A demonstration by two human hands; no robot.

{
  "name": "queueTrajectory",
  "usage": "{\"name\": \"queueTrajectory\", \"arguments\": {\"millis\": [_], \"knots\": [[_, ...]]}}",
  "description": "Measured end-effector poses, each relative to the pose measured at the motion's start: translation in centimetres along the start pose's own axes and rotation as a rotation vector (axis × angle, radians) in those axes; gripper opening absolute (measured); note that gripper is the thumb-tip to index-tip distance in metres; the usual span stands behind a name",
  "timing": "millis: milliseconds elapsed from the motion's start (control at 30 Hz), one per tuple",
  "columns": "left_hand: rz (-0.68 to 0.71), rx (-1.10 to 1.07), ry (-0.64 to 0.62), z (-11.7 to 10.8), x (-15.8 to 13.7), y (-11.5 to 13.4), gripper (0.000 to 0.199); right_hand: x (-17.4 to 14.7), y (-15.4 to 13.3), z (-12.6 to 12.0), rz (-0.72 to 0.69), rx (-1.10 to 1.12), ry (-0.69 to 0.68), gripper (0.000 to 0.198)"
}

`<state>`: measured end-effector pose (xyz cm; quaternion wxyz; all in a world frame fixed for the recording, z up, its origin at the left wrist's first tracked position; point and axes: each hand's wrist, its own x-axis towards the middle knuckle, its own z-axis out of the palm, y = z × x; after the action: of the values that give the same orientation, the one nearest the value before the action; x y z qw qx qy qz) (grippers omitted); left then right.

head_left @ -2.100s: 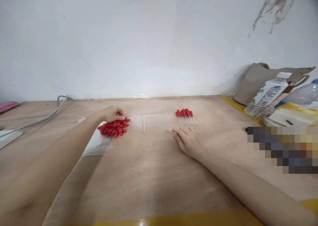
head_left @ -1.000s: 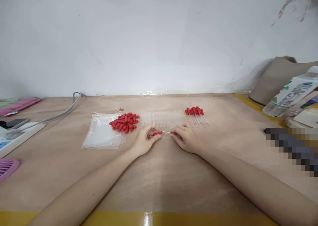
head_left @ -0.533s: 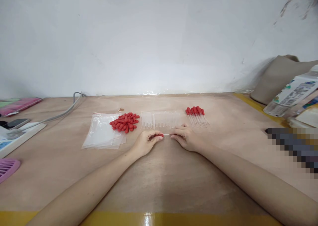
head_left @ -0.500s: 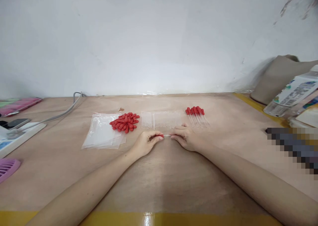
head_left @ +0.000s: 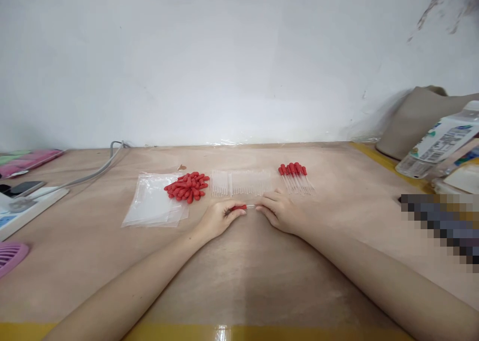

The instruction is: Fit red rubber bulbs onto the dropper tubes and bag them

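Between finger and thumb my left hand (head_left: 220, 218) pinches a red rubber dropper bulb (head_left: 239, 207). A thin clear dropper tube (head_left: 250, 206) runs from the bulb's open end to my right hand (head_left: 280, 212), whose fingertips are closed on it. Just beyond my left hand lies a pile of loose red bulbs (head_left: 188, 187). Rows of clear tubes (head_left: 241, 182) lie side by side behind both hands. Several droppers with red bulbs fitted (head_left: 295, 176) lie together beyond my right hand, bulbs toward the wall.
Clear plastic bags (head_left: 149, 201) lie left of the bulb pile. Farther left are a white power strip (head_left: 41, 208) with a grey cable (head_left: 95, 173) and a purple slatted object (head_left: 13, 257). On the right, a plastic bottle (head_left: 441, 139) leans near a grey-brown bag (head_left: 407, 121).
The bulb and tube stay between my hands. More of the red bulb shows past my left fingers, and a shorter stretch of tube shows. The view has shifted slightly.
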<state>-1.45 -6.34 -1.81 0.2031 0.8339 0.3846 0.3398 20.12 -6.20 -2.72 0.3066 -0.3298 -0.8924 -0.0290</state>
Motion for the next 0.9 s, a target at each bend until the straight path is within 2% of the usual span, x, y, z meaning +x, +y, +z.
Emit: {"name": "queueTrajectory", "arguments": {"millis": [100, 233, 433, 900], "knots": [[0.018, 0.004, 0.023, -0.4, 0.09, -0.01, 0.017, -0.19, 0.57, -0.11, 0.042, 0.117, -0.001, 0.014], [-0.037, -0.019, -0.001, -0.47, 0.05, -0.17, 0.019, -0.31, 0.62, -0.15, 0.079, 0.183, 0.004, 0.013], [-0.098, -0.111, -0.033, -0.18, -0.07, -0.18, 0.017, -0.15, 0.07, -0.03, 0.033, 0.163, 0.025, 0.019], [-0.053, -0.068, -0.069, -0.28, -0.17, -0.07, 0.016, 0.12, -0.18, 0.7, -0.023, 0.051, 0.009, 0.031]]}}
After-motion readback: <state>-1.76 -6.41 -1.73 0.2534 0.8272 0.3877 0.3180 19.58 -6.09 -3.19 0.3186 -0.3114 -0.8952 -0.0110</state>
